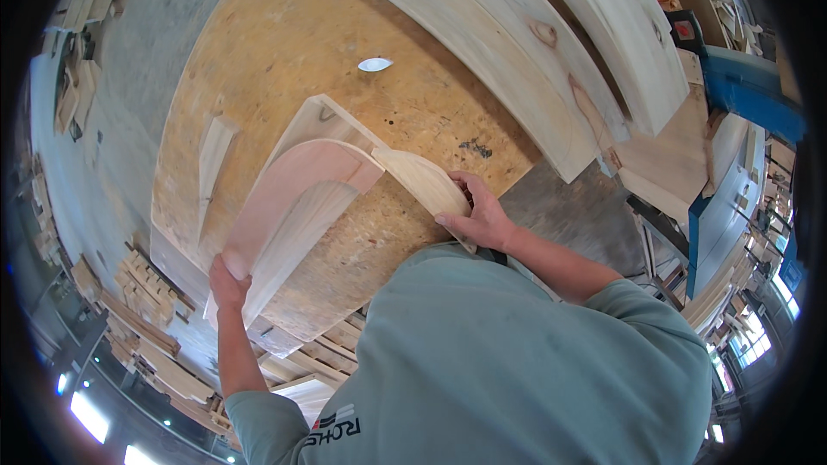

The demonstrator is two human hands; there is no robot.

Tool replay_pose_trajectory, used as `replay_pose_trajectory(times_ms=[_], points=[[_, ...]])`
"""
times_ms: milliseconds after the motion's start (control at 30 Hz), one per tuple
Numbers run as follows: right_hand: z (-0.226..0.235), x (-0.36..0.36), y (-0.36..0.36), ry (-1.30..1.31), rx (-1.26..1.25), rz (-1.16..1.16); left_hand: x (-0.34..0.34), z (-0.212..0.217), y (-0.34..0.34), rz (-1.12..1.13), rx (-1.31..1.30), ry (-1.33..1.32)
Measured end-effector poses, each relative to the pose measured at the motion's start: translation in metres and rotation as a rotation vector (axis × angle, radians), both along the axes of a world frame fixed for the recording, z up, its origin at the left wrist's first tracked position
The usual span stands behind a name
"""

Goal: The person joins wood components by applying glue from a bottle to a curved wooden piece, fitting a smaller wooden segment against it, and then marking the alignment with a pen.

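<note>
“Hands first, from the left: where are they, taking the clock from the middle of the view?”

“The left hand (230,284) is at eight o'clock, its fingers closed about the lower end of a pinkish arched piece (297,176). The right hand (484,217) is at three o'clock, pinching a pale curved piece (422,185) between the thumb on its near side and the fingers on its far side.”

“And where does the arched piece lie?”

“Over the workbench (284,34), its bend at ten o'clock and its short end close to the left tip of the pale curved piece. Pale wood (303,231) shows inside the arch, and a brownish board (319,123) shows behind the bend. Whether they are joined to it, I cannot tell.”

“What is around them, left to right again?”

“Stacked wood blocks (142,288) at eight o'clock, beyond the bench's edge. Next, a small plank (217,151) between nine and ten. A white oval spot (375,65) shows near twelve; I cannot tell what it is.”

“Past that?”

“Long pale planks (491,39) at one o'clock, a dark gap between two of them. Blue machinery (749,88) stands near the right rim, between two and three.”
</note>
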State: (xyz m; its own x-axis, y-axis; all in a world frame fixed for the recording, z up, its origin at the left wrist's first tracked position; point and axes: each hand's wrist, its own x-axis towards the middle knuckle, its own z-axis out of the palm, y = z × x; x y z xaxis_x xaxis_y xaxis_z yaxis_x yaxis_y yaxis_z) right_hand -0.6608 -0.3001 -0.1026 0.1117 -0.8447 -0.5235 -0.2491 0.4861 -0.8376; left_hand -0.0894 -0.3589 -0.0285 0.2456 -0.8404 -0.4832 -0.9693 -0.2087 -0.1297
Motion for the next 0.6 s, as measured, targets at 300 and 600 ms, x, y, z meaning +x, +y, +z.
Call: replay_pose_trajectory(times_ms=[300,600], points=[[-0.002,0.008,-0.027,-0.043,0.025,-0.032,0.002,-0.002,0.001,-0.001,0.000,0.012],[-0.001,0.022,-0.078,-0.069,-0.049,-0.029,0.005,0.000,0.002,-0.001,0.011,-0.002]])
